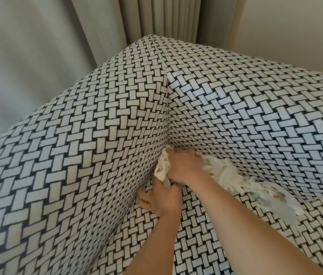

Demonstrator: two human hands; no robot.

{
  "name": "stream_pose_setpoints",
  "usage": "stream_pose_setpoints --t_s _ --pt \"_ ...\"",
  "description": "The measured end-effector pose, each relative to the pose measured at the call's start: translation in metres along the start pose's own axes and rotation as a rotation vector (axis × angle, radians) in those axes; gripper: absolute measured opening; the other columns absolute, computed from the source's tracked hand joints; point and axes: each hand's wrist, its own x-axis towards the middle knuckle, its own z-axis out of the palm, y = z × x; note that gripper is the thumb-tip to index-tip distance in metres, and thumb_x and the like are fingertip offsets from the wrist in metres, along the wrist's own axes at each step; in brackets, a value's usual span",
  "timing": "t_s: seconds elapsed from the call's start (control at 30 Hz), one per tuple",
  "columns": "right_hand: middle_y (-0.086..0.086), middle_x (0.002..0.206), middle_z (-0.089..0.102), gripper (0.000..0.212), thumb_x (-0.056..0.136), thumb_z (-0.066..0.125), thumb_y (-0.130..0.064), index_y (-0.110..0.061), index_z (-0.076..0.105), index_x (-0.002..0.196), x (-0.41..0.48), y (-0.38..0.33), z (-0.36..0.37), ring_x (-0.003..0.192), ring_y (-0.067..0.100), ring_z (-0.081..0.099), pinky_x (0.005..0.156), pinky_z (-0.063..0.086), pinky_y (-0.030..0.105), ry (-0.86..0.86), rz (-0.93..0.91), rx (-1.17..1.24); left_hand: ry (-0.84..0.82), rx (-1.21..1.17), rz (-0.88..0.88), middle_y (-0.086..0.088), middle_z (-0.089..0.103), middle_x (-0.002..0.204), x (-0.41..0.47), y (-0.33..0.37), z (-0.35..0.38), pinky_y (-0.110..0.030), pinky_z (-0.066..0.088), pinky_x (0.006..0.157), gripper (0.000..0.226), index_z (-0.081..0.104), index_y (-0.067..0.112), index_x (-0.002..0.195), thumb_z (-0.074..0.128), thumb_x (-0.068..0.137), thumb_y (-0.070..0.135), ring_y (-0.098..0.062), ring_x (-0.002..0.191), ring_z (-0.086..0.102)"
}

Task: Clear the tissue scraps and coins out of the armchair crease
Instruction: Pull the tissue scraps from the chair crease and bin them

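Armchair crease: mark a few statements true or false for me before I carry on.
1. The right hand grips tissue scraps in the corner. True.
2. The left hand is raised clear of the armchair. False: it rests low on the chair, at the crease.
3. The crease is already free of tissue. False: scraps trail along it.
4. A curtain hangs behind the chair. True.

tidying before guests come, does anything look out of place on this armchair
Yes: torn white tissue scraps are wadded along the crease under the backrest, trailing right, with more bunched in the corner where the right hand grips them. The left hand reaches into the crease beside the armrest. No coins show plainly.
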Motion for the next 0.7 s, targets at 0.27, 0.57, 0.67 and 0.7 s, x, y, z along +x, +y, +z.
stream_pose_setpoints --t_s 0.27,0.57,0.67,0.7 --pt "0.008 0.132 0.051 0.048 0.086 0.057 -0.012 -0.015 0.046 0.132 -0.022 0.020 0.007 0.126 0.030 0.035 0.098 0.042 0.041 0.166 -0.158 0.116 -0.049 -0.040 0.030 0.010 0.043 0.110 0.006 -0.009 -0.002 -0.044 0.000 0.115 0.051 0.055 0.034 0.120 0.060 0.072 0.016 -0.020 0.140 0.001" --pt "0.007 0.128 0.052 0.046 0.086 0.062 -0.014 -0.016 0.047 0.130 -0.066 0.035 0.020 0.120 0.024 0.042 0.094 0.043 0.033 0.279 -0.186 0.144 -0.411 -0.161 0.080 -0.007 0.019 0.153 -0.005 -0.010 -0.041 -0.048 0.016 0.114 0.076 0.050 0.048 0.123 0.075 0.052 0.033 -0.026 0.140 0.015" --pt "0.005 0.133 0.050 0.050 0.085 0.063 -0.016 -0.017 0.045 0.132 -0.078 0.033 0.021 0.124 0.024 0.041 0.101 0.040 0.035 0.278 -0.182 0.075 -0.453 -0.103 0.123 -0.005 0.043 0.144 0.032 -0.054 -0.022 -0.056 0.034 0.106 0.073 0.052 0.066 0.107 0.072 0.041 0.041 -0.031 0.134 0.035" --pt "0.004 0.135 0.049 0.050 0.085 0.063 -0.019 -0.018 0.044 0.132 -0.083 0.031 0.021 0.126 0.024 0.039 0.105 0.036 0.036 0.279 -0.184 0.040 -0.463 -0.077 0.145 -0.004 0.047 0.141 0.038 -0.066 -0.019 -0.058 0.036 0.103 0.072 0.052 0.065 0.109 0.070 0.043 0.042 -0.033 0.133 0.037"
